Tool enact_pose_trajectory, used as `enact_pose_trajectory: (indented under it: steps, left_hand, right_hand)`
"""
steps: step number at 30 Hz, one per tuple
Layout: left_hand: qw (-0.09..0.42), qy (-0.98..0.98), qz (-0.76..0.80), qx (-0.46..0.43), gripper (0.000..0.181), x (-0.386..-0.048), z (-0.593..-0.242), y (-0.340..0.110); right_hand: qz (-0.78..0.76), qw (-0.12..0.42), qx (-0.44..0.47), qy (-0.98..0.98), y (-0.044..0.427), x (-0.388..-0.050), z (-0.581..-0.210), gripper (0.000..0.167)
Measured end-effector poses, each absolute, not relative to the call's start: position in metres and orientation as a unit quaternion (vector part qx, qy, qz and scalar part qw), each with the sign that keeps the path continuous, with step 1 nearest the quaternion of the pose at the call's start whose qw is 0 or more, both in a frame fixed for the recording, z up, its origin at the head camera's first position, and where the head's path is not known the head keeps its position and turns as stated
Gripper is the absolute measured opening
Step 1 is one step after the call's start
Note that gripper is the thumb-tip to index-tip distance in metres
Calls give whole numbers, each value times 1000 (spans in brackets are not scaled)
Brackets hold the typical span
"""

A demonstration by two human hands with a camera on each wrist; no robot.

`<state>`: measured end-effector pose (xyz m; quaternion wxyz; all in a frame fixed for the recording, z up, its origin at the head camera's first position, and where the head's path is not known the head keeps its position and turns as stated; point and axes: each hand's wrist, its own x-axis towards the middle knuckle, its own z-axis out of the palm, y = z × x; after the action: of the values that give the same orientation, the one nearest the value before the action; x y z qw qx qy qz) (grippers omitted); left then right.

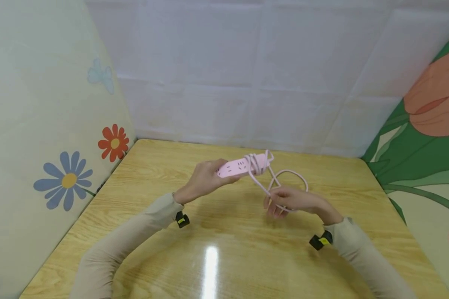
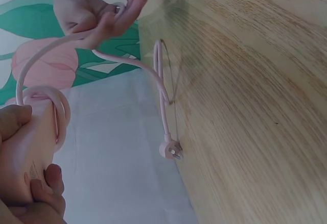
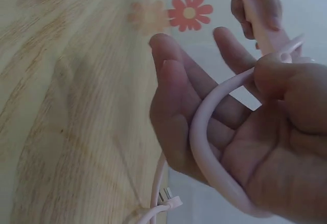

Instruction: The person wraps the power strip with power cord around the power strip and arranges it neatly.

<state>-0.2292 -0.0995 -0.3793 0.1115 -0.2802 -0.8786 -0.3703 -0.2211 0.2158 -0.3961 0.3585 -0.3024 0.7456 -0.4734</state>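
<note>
A pink power strip [image 1: 233,167] is held above the table by my left hand [image 1: 203,177], with thumb and fingers round its end. Several turns of its pink cord [image 1: 256,164] are wound round the strip's other end. In the right wrist view, my right hand [image 3: 219,112] has its fingers curved about a loose run of cord [image 3: 204,137], which crosses the palm and passes by the thumb. The cord's tail loops down toward the table, and its plug [image 2: 170,149] hangs at the end, metal prongs showing in the left wrist view.
The wooden table [image 1: 247,249] has a bright glare streak at its front. A pale cloth wall [image 1: 247,74] rises behind it. Flower-printed panels flank both sides, with a red flower [image 1: 114,143] at left and green leaves [image 1: 415,166] at right.
</note>
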Motion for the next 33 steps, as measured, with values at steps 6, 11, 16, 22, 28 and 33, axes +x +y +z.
enact_pose_trajectory:
  steps: [6, 11, 16, 22, 28, 33]
  left_hand:
    - [121, -869, -378, -296, 49, -226, -378, -97]
    - [129, -863, -378, -310, 47, -222, -377, -95]
    - [134, -860, -378, -316, 47, -217, -378, -91]
    - [136, -856, -377, -326, 47, -216, -377, -87]
    - [126, -849, -389, -334, 49, -215, -378, -86]
    - [126, -839, -391, -356, 49, -215, -381, -85]
  right_hand:
    - [-459, 344, -278, 771, 212, -221, -404, 40]
    - [-439, 328, -277, 789, 211, -221, -408, 38]
    - [-424, 316, -295, 796, 205, -223, -416, 32]
    - [-402, 284, -310, 813, 194, -224, -420, 33]
    - [-361, 218, -341, 840, 182, -225, -422, 37]
    - [-347, 186, -361, 845, 172, -226, -423, 41]
